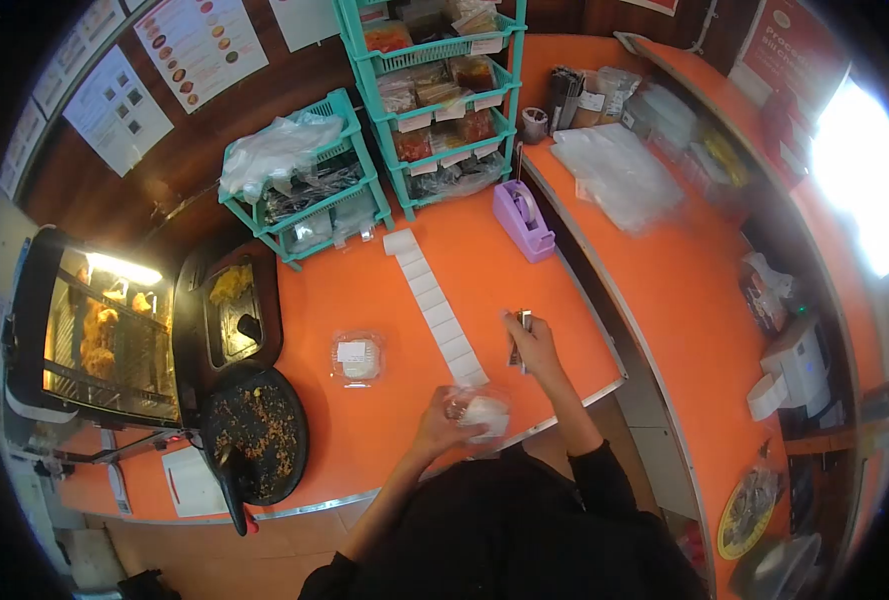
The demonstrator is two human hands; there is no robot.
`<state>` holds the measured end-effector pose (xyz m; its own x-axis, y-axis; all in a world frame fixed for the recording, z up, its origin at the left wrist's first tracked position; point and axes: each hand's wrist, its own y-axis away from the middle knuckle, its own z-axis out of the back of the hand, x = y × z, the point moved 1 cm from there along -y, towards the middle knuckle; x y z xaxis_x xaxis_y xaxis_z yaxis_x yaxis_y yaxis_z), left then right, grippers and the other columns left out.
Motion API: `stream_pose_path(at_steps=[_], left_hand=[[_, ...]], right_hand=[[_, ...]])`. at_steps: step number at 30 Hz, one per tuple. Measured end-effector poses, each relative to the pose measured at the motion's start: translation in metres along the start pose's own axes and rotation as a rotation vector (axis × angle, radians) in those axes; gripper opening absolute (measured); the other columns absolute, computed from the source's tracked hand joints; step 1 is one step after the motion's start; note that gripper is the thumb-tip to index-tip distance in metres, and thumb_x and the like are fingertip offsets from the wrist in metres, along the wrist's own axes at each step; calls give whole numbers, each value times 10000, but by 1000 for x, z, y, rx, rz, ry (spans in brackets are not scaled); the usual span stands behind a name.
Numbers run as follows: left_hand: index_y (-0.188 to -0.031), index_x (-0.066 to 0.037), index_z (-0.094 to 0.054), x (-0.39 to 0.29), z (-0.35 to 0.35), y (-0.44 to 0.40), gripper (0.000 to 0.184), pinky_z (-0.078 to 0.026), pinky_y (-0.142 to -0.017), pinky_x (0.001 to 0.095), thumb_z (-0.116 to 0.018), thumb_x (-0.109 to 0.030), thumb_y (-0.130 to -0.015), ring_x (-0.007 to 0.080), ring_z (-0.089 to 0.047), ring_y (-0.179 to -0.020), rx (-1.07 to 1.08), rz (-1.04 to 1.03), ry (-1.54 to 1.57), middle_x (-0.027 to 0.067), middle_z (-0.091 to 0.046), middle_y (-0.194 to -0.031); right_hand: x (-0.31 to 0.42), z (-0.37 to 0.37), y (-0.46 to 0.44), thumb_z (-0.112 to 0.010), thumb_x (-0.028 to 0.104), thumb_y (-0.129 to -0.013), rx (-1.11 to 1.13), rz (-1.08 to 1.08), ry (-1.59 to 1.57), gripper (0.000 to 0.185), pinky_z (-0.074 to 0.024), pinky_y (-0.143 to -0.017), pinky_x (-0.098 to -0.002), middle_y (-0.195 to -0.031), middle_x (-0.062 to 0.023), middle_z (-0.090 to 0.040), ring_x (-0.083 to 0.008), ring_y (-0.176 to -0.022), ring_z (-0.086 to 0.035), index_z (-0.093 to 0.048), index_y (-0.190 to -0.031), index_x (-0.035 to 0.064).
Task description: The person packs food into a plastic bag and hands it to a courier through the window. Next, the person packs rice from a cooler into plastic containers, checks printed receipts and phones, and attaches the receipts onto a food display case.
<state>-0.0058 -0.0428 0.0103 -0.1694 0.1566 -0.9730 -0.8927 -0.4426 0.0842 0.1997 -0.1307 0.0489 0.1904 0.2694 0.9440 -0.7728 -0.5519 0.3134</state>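
Note:
My left hand (441, 426) is closed around a clear plastic container (486, 416) with something white inside, probably rice, close to the counter's front edge. To its upper right, my right hand (538, 348) grips a slim metallic stapler (516, 358), partly covered by the fingers. A strip of white labels (431, 296) runs from its roll down to just beside the container in my left hand. Further left on the orange counter sits a second clear container (358, 359), lid closed, with white contents and a white label on top.
A black pan (250, 425) with brown crumbs, a tray (237, 315) and a lit food warmer (115, 335) stand left. Teal racks (305, 190) of packets are at the back. A purple tape dispenser (525, 222) stands back right; a side counter (665, 330) curves along the right.

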Motion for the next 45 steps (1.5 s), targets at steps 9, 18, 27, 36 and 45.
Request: stream_pose_path(at_steps=[9, 18, 27, 36, 45], left_hand=[[-1281, -28, -437, 53, 36, 8, 602, -601, -662, 340, -727, -151, -768, 284, -637, -968, -249, 522, 642, 132, -580, -1098], [-1301, -13, -458, 118, 41, 42, 596, -565, -680, 326, -714, -233, -810, 253, -611, -950, -888, 604, 397, 176, -494, -1204], [-1264, -12, -446, 43, -30, -37, 489, -480, -796, 412, -636, -254, -885, 295, -527, -975, -972, 150, -891, 185, -427, -1181], [-1139, 11, -482, -51, -86, -146, 354, -362, -837, 377, -581, -251, -922, 247, -440, -1013, -419, -387, -566, 135, -430, -1138], [-1032, -18, -518, -54, -235, -109, 196, -440, -735, 287, -513, 13, -839, 175, -501, -899, 145, -427, -190, 85, -444, -996]], right_hand=[[-133, 36, -72, -620, 310, -823, -124, 452, 1136, 410, -480, -749, -464, -1009, -211, -569, -360, -941, -578, -521, -1098, 23], [-11, 156, -148, -613, 152, -843, -429, 686, 733, 142, -464, -646, -401, -810, -123, -547, -280, -760, -588, -570, -927, 46], [-13, 345, -68, -520, 218, -939, -1221, 348, 346, 194, -443, -683, -387, -802, -115, -566, -292, -760, -555, -573, -886, 40], [-146, 501, 167, -730, 227, -781, -2263, 52, 469, 420, -434, -772, -361, -906, -90, -566, -239, -848, -536, -509, -1045, -15], [-179, 395, 272, -677, 18, -787, -1407, 142, -371, 744, -519, -634, -313, -938, -106, -587, -190, -781, -631, -211, -1355, 136]])
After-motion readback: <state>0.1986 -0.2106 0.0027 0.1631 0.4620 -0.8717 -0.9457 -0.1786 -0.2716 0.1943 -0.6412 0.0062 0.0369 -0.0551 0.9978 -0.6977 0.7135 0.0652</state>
